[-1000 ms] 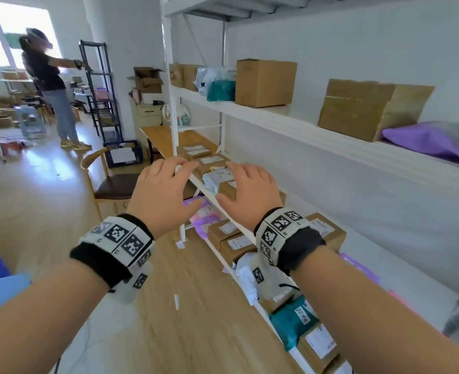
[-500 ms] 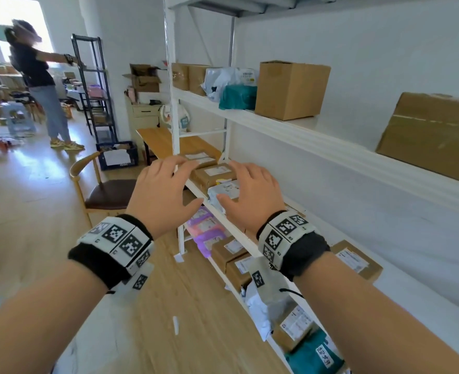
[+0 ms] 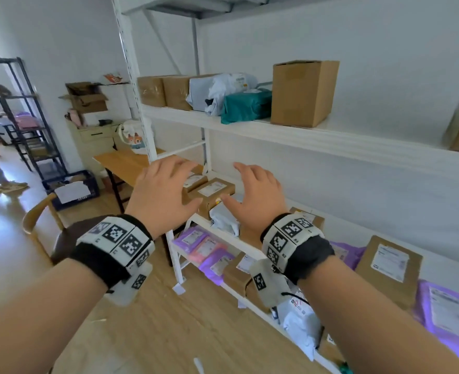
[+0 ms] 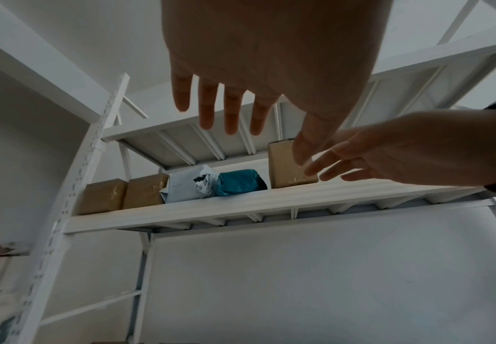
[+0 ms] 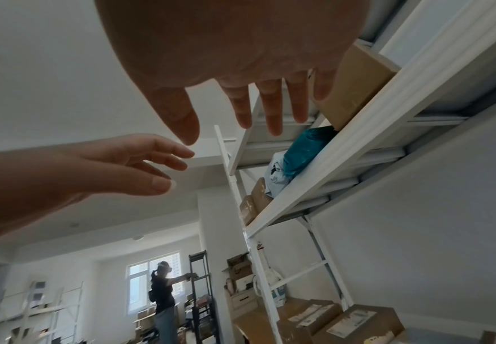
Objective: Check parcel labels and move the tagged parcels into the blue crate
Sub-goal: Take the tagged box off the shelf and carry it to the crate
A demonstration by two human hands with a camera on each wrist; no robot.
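Note:
Both hands are raised, empty, in front of a white shelving unit point(image 3: 317, 141). My left hand point(image 3: 163, 195) and my right hand point(image 3: 255, 195) have straight, spread fingers and hover in the air before the middle shelf. Between them a small cardboard parcel point(image 3: 213, 194) with a white label lies on that shelf. The upper shelf holds a tall cardboard box point(image 3: 302, 93), a teal bag point(image 3: 246, 105), a white bag point(image 3: 217, 90) and brown boxes point(image 3: 166, 90). Purple mailers point(image 3: 193, 240) and labelled boxes point(image 3: 389, 268) fill the lower levels. The blue crate is not in view.
A wooden chair point(image 3: 44, 230) stands on the floor at the left, a wooden table point(image 3: 123, 164) behind it. A dark crate point(image 3: 71, 188) sits by a black rack point(image 3: 23, 117). Another person point(image 5: 161, 300) works at that rack.
The view has moved closer to the shelves and turned right. Both hands have risen and spread slightly apart, still empty.

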